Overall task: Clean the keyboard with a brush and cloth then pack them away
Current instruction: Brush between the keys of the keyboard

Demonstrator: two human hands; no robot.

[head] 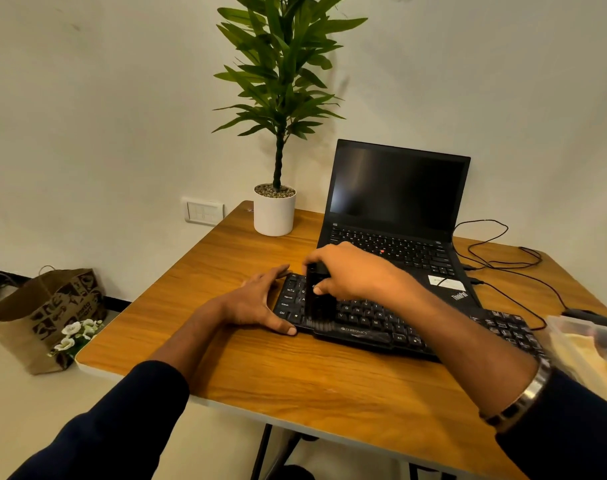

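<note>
Black keyboard (399, 323) with white lettering, black brush (317, 303), black laptop (395, 216), wood-grain brown desk (260, 368), white pot (274, 213), green leaves (281, 64), brown printed paper bag (42, 313)

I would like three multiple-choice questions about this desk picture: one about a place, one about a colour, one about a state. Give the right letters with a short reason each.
1. Where does the plant pot stand?
A. On the far left corner of the table
B. On the floor
C. On the laptop

2. What colour is the pot?
A. Red
B. White
C. Black

3. What state is the laptop in?
A. Lid shut
B. Lid open, screen bright
C. Lid open, screen dark

Answers:
1. A, the pot sits on the wood near the wall, left of the laptop.
2. B, its wall is plain white.
3. C, the lid stands up and the screen shows nothing.

Meanwhile the right hand grips the brush over the keyboard; the left hand steadies its end.
</note>
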